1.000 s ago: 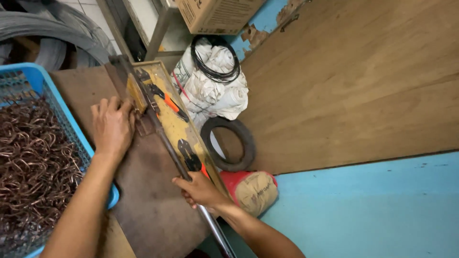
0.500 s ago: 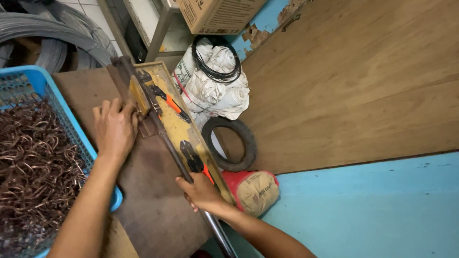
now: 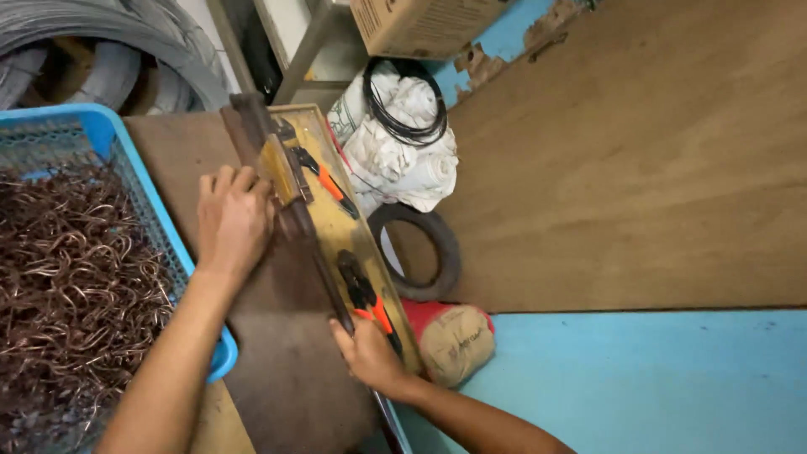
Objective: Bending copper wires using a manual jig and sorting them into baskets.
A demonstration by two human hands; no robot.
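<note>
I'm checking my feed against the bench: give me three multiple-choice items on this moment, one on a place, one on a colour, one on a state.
1. Where is the blue basket of bent copper wire pieces?
A. beside the left hand
B. on the blue floor
C. on the cardboard box

2. What colour are the handles of the pliers by the right hand?
A. green
B. orange and black
C. white

3. How is the left hand?
A. lifted, holding pliers
B. inside the basket
C. pressed flat on the bench by the long metal lever

Answers: 1 A, the basket sits just left of that forearm. 2 B, orange shows along black grips. 3 C, palm down, fingers spread, nothing visibly held.
</note>
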